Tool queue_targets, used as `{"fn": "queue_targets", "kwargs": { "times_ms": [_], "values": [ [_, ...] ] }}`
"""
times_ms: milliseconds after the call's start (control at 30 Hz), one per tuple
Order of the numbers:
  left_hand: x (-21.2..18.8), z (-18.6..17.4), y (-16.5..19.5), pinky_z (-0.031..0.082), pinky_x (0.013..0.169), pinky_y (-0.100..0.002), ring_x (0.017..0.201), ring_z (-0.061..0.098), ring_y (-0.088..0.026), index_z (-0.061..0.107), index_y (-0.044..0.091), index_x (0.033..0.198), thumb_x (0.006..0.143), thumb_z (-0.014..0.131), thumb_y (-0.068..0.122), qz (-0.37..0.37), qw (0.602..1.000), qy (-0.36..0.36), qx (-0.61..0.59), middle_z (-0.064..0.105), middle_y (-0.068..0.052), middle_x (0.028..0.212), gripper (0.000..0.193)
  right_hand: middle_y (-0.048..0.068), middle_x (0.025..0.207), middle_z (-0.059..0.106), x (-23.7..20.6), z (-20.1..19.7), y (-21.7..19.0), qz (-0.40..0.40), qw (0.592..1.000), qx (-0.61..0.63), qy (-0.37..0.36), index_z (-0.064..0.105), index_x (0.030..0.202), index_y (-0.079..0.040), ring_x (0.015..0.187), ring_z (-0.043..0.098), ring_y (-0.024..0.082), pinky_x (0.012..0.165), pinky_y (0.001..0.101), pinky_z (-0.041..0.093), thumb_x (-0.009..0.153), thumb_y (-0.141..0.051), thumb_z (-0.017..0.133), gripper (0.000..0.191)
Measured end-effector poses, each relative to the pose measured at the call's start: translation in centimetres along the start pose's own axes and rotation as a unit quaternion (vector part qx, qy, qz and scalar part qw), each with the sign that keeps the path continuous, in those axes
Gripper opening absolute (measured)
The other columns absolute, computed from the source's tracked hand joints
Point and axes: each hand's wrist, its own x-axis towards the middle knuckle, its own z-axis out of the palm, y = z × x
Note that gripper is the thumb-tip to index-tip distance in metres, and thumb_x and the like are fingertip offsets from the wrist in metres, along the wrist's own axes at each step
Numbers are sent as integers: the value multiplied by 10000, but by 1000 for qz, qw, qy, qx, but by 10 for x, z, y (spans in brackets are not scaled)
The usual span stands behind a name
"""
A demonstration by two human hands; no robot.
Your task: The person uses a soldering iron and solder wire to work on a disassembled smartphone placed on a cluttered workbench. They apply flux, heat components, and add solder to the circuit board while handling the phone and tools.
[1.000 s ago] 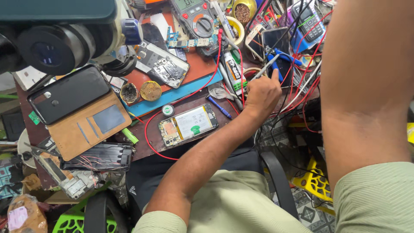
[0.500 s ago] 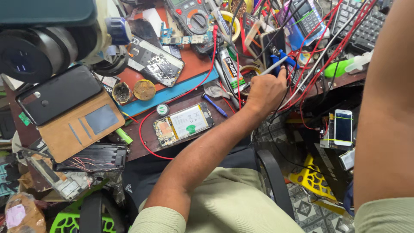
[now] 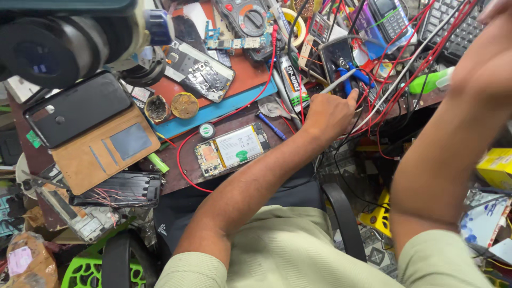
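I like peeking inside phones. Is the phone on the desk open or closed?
Open. The phone lies without a back cover, its white battery and circuit board showing.

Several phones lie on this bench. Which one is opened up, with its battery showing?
The phone lying at the bench's near edge, just left of the left hand. Its back is off, showing a white battery and circuit board. The black phone in the brown wallet case stays closed.
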Motion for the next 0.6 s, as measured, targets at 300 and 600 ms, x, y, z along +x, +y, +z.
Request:
{"fn": "queue_targets", "kwargs": {
  "times_ms": [300,600],
  "values": [
    [19,14,10,450,410,-366,643,677,-164,685,75,1204,862,593,183,2,990,74,123,666,-8,707,370,257,1181,679,-110,7,23,-96,965,176,172,502,1438,-56,897,695,275,607,372,594,1154,-236,539,339],
    [43,33,17,461,423,-369,562,670,-165,698,21,1190,900,565,121,-34,987,122,98,664,-5,658,334,254,1240,619,-149,-20,49,-130,970,124,165,505,1384,-73,798,682,310,533,343,577,1135,-255,512,308]
  ]
}}
